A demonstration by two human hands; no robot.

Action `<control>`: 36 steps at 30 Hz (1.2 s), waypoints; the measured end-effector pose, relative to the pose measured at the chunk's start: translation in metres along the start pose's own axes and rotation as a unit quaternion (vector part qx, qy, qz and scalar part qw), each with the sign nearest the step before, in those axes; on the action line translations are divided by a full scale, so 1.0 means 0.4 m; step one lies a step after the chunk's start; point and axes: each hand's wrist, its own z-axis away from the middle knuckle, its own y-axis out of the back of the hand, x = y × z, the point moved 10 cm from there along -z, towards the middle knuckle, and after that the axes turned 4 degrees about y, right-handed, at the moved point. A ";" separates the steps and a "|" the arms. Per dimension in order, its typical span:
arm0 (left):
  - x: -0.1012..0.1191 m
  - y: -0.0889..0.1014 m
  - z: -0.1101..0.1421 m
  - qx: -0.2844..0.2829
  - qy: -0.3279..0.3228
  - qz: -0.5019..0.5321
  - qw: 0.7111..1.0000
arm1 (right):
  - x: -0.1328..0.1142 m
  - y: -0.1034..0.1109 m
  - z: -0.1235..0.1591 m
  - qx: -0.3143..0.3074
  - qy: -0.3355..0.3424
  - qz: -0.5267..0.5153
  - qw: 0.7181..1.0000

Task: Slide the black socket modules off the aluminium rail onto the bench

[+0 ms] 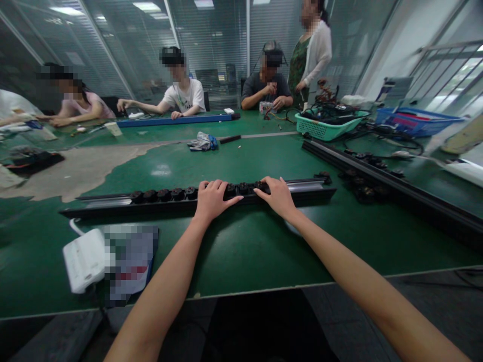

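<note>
A long black rail (169, 207) with a silvery channel lies across the green table in front of me. Several round black modules (163, 194) sit in a row along it. My left hand (212, 200) wraps over the row near its middle, fingers on the far side and thumb stretched to the right along the near side. At the row's right end, my right hand (278, 197) has its thumb and fingers around a black module (259, 186). The hands partly cover the modules they touch. Past my right hand, a stretch of bare channel (305, 185) shows.
A second black rail (377, 176) lies diagonally at right, beside loose black modules (366, 188). A white box (85, 259) with a cable lies near the front edge. Beyond are gloves (204, 142), a green basket (320, 126), a blue basket (418, 120) and several people.
</note>
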 end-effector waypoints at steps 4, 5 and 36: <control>0.000 0.000 0.000 0.000 -0.001 -0.005 1.000 | 0.010 -0.003 0.002 -0.001 -0.001 -0.006 1.000; 0.000 0.000 0.000 0.001 0.000 -0.003 1.000 | 0.010 -0.004 0.002 -0.002 -0.001 -0.003 1.000; 0.000 0.000 0.001 0.004 -0.002 -0.006 1.000 | 0.009 -0.009 -0.005 0.000 -0.024 0.020 1.000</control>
